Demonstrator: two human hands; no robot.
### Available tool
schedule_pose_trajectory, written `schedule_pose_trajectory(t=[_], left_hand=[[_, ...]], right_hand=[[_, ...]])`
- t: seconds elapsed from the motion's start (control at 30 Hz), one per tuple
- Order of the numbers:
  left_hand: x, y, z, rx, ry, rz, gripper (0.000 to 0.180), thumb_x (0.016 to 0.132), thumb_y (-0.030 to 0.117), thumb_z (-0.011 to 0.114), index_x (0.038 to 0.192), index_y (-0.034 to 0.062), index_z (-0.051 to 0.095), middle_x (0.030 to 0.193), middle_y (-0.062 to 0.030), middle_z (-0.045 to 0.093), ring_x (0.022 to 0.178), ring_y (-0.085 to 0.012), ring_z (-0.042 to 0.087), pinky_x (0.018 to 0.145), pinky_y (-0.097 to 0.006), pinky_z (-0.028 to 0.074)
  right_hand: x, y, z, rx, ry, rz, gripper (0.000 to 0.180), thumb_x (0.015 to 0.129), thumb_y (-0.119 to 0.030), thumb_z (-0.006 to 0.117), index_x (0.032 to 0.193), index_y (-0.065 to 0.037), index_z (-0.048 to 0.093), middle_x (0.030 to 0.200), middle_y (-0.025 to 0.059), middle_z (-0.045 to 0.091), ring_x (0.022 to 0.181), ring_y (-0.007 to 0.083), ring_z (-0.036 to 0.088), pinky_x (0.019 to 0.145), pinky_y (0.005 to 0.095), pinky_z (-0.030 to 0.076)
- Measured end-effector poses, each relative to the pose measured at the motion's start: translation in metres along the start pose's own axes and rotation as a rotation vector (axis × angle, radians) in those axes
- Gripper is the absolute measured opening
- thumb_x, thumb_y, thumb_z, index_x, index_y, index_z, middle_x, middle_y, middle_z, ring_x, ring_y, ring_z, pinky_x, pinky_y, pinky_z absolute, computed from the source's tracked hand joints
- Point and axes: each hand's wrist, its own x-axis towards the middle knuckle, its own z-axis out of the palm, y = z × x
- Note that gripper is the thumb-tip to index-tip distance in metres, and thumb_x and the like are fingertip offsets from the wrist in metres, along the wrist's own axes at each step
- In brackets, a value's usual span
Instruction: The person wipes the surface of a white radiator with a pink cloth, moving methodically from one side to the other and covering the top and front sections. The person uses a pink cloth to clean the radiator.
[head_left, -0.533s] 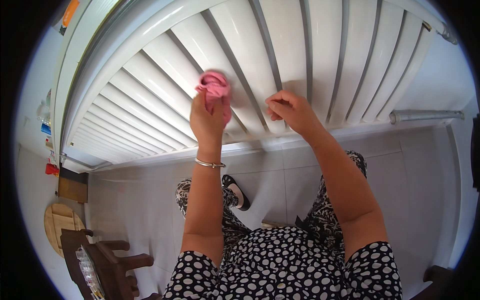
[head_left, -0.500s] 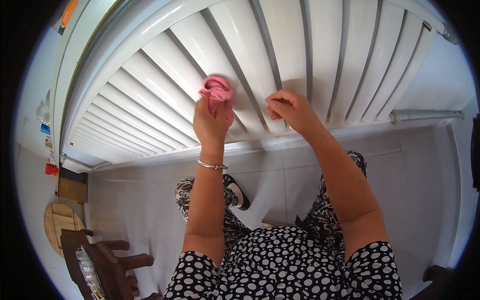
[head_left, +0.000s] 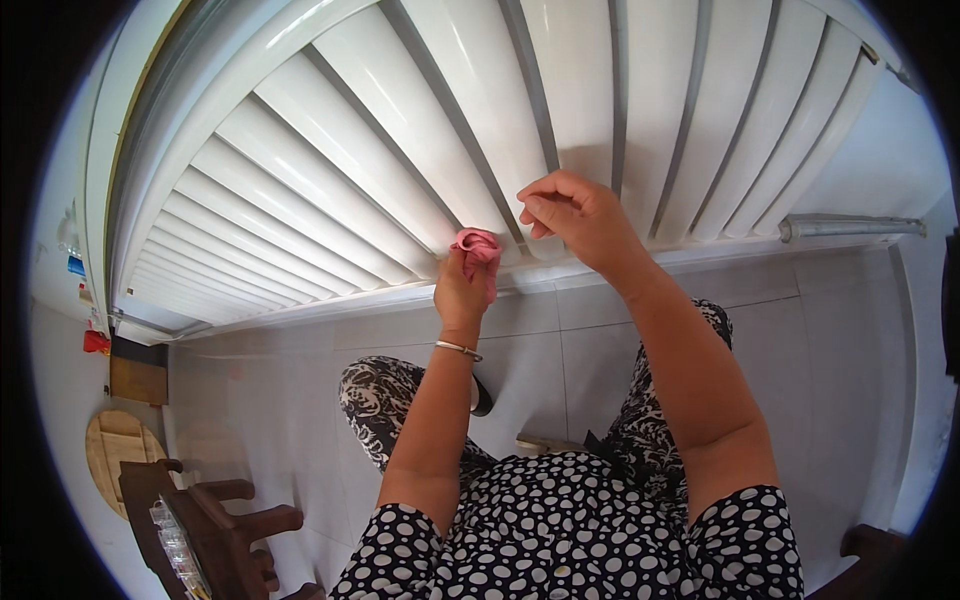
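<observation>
My left hand (head_left: 462, 288) grips a bunched pink cloth (head_left: 477, 243) and presses it against the lower end of a white slat of the big slatted shutter (head_left: 420, 130) in front of me. A thin metal bangle sits on that wrist. My right hand (head_left: 575, 215) is just to the right, fingers curled, pinching the lower edge of a neighbouring slat. Both forearms reach up from my black-and-white dotted dress.
A pale tiled floor (head_left: 800, 330) lies below the shutter. A grey pipe (head_left: 850, 227) runs along the wall at right. A dark wooden chair (head_left: 215, 525) and a round wooden board (head_left: 115, 455) stand at lower left. A small red object (head_left: 96, 341) sits by the left wall.
My left hand has slid the pink cloth down the slat toward its lower end. My right hand has stayed at the slat edge.
</observation>
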Motion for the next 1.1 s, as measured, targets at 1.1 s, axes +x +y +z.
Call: schedule_pose_trajectory(t=[1.1], left_hand=[[0.100,0.145,-0.160,0.079,0.455,0.394,0.041,0.081,0.024,0.066,0.110,-0.0039,0.062,0.098,-0.0211,0.066,0.089,-0.0352,0.064,0.079,-0.038,0.051]], right_hand=[[0.009,0.015,-0.006,-0.038,0.114,0.056,0.014,0.089,-0.013,0.060,0.092,0.000,0.063,0.078,0.0065,0.064,0.066,0.0105,0.059,0.065,0.0249,0.049]])
